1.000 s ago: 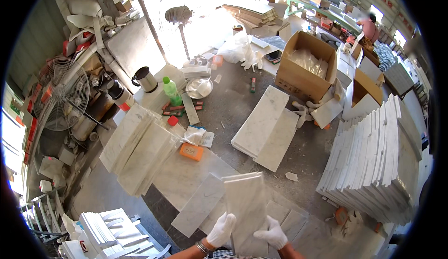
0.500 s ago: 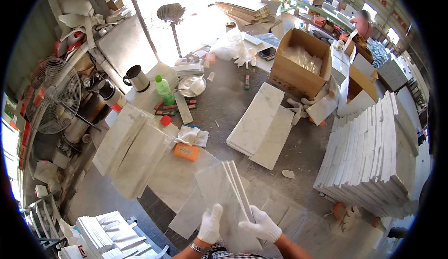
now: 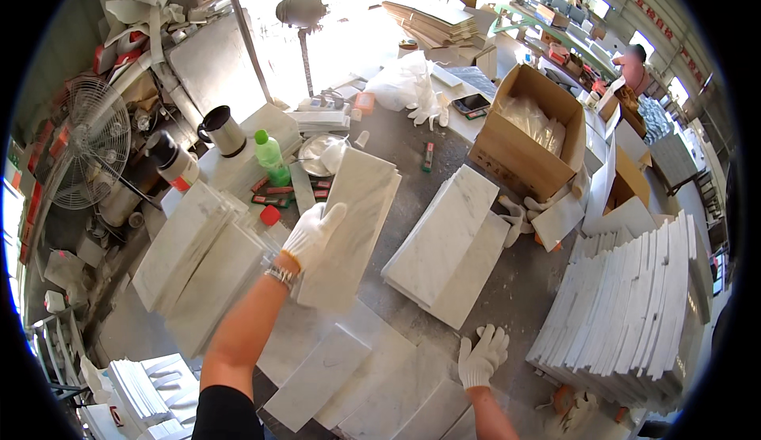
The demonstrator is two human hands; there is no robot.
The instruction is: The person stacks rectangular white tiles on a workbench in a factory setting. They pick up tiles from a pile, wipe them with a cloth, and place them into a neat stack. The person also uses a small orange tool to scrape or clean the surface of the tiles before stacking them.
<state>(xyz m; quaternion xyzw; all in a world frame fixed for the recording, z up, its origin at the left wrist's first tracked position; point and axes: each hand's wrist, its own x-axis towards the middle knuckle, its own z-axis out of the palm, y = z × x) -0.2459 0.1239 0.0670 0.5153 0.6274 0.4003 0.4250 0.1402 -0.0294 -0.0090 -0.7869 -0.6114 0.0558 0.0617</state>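
Observation:
My left hand (image 3: pixel 313 235), in a white knitted glove, grips the left edge of pale grey-veined marble tiles (image 3: pixel 355 222), its thumb over the top face. At least two tiles lie together there, tilted beside the left tile stack (image 3: pixel 190 254). My right hand (image 3: pixel 483 356), also gloved, is empty with its fingers apart, low over the front of the table. Just beyond it lies a second stack of marble tiles (image 3: pixel 444 238). Several flat tiles (image 3: pixel 319 376) are spread between my forearms. What the fingers of my left hand do under the tiles is hidden.
A tall row of upright tiles (image 3: pixel 622 305) stands at the right. Behind the middle stack is an open cardboard box (image 3: pixel 527 123) with plastic inside. A green bottle (image 3: pixel 272 158), steel jug (image 3: pixel 225 131) and red cap (image 3: pixel 270 215) crowd the left. A fan (image 3: pixel 87 143) stands farther left.
The tiles, earlier held upright near my body in both hands, are now forward and left in my left hand. My right hand has let go and moved right. The view has shifted slightly.

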